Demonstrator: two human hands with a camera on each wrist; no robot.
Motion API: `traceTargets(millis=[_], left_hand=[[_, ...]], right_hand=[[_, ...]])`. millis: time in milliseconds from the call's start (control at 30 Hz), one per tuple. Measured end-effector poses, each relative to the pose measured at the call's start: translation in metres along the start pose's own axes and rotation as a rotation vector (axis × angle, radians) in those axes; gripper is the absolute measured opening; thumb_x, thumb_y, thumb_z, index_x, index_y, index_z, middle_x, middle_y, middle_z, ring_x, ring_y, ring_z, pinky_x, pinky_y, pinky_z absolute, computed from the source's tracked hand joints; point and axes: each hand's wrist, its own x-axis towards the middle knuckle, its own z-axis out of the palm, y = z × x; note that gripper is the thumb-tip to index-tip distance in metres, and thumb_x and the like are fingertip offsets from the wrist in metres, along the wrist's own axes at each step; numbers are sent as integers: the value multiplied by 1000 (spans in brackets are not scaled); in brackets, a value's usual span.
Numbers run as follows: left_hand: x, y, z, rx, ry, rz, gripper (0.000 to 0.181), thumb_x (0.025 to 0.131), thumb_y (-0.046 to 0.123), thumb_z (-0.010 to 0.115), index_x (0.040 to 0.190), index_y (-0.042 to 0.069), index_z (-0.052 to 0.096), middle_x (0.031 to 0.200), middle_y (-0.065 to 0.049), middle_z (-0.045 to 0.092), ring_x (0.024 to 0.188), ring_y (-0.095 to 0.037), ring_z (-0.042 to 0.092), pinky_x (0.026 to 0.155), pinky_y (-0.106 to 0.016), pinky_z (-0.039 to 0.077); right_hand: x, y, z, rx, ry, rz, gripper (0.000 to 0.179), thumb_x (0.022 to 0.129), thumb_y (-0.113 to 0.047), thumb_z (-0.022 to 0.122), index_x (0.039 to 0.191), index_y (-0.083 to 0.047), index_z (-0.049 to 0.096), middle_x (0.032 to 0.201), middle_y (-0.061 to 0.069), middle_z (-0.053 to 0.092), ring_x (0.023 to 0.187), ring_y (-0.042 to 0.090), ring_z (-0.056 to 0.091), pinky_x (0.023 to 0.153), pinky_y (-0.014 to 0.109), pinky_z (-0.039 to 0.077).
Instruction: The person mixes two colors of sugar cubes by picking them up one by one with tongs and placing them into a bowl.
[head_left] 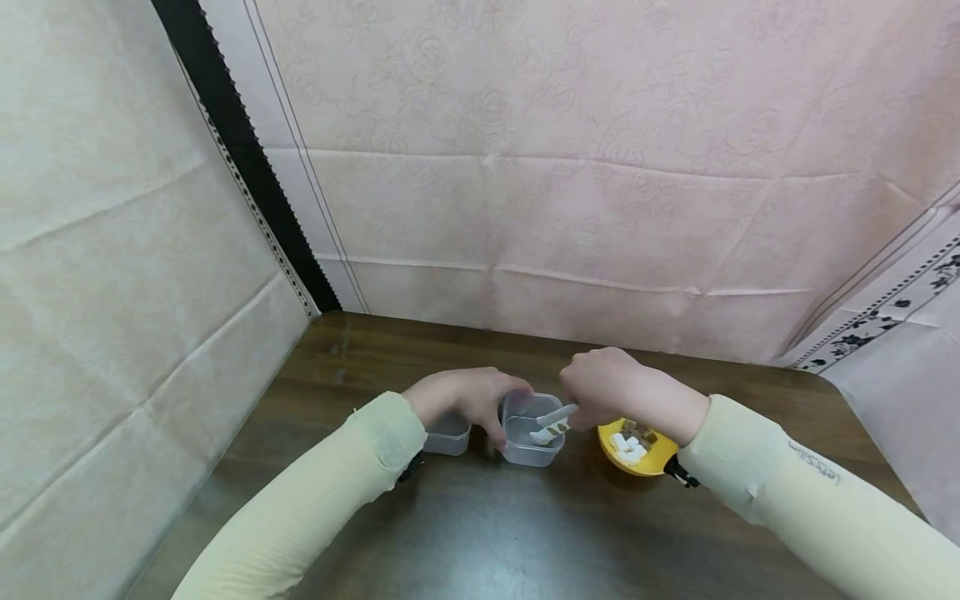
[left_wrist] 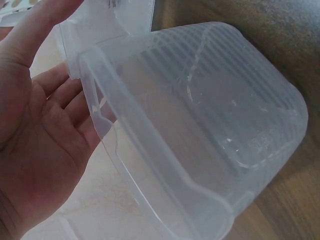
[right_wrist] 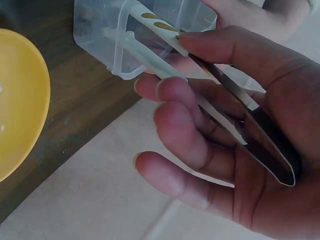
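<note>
My left hand (head_left: 472, 398) grips the left side of a clear plastic container (head_left: 527, 455), thumb on its near side and fingers on the far side. Just left of that hand, partly covered by it, stands a second clear container (head_left: 447, 444), large in the left wrist view. My right hand (head_left: 617, 390) holds small metal tongs (right_wrist: 227, 90) between thumb and fingers. Their pale tips, one with gold leaf marks, stand apart over or inside the gripped container. Nothing shows between the tips. Beneath my right wrist, a yellow bowl (head_left: 639, 469) holds white cubes (head_left: 628, 448) and brown cubes (head_left: 639, 432).
Everything stands on a dark brown wooden table (head_left: 480, 533). Pale patterned cloth (head_left: 570, 225) hangs behind its back edge, with another cloth (head_left: 112, 317) along the left. The bowl sits close to the right of the gripped container.
</note>
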Motion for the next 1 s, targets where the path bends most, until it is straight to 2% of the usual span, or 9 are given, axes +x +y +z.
traceTargets(millis=[200, 500, 700, 1000], left_hand=[[0, 1, 0, 7, 0, -2, 88, 80, 29, 97, 155, 19, 53, 134, 1, 66, 112, -12, 60, 98, -34, 54], [0, 0, -2, 6, -10, -20, 90, 80, 30, 96, 157, 20, 51, 139, 0, 64, 116, -13, 59, 103, -36, 53], [0, 0, -1, -21, -19, -15, 89, 81, 28, 96, 157, 18, 51, 139, -2, 65, 115, -14, 60, 102, -37, 54], [0, 0, -3, -13, -31, -22, 91, 82, 29, 96, 159, 18, 49, 143, -2, 63, 117, -14, 59, 104, -39, 53]], right_hand=[[9, -8, -3, -39, -36, 9, 28, 86, -22, 79, 64, -18, 62, 54, -7, 51, 49, 11, 42, 47, 25, 34], [21, -18, -4, -134, -72, 36, 19, 85, -30, 82, 81, -15, 72, 63, -5, 60, 56, 15, 53, 51, 30, 46], [26, -21, -2, -131, -100, 43, 27, 84, -35, 88, 95, -13, 78, 63, -4, 64, 56, 15, 59, 54, 32, 53], [26, -23, -2, -134, -99, 42, 29, 84, -35, 89, 96, -11, 77, 66, -2, 65, 58, 17, 59, 54, 34, 54]])
